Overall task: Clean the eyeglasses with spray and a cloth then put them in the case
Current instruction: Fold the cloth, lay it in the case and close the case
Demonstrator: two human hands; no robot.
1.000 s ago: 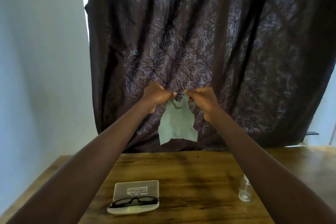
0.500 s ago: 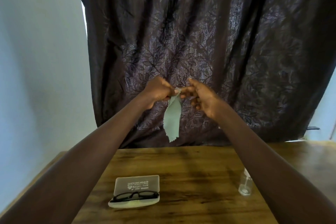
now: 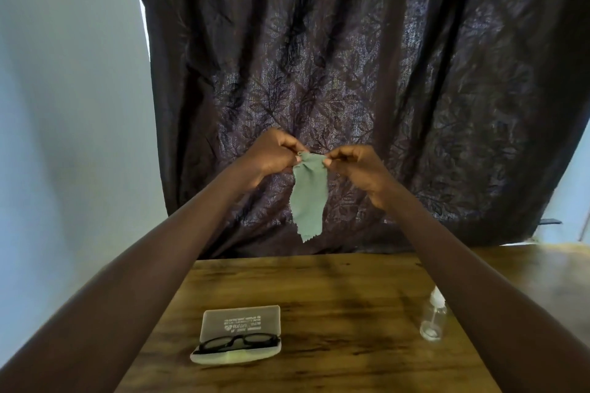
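Eyeglasses (image 3: 238, 342) lie along open case (image 3: 241, 320), toward front-left of table (image 3: 344, 303); long axis left-right, well below hands, left arm nearer. Whether seated inside case or on rim: cannot tell. Left hand (image 3: 271, 157) pinches top left corner of cloth (image 3: 309, 198), other fingers curled. Cloth hangs limp, long axis vertical, above table's far edge. Right hand (image 3: 355, 169) pinches top right corner. Spray bottle (image 3: 432, 322) upright by right edge, partly behind right forearm; nozzle unclear.

Illegible white print on case lid (image 3: 241, 317)
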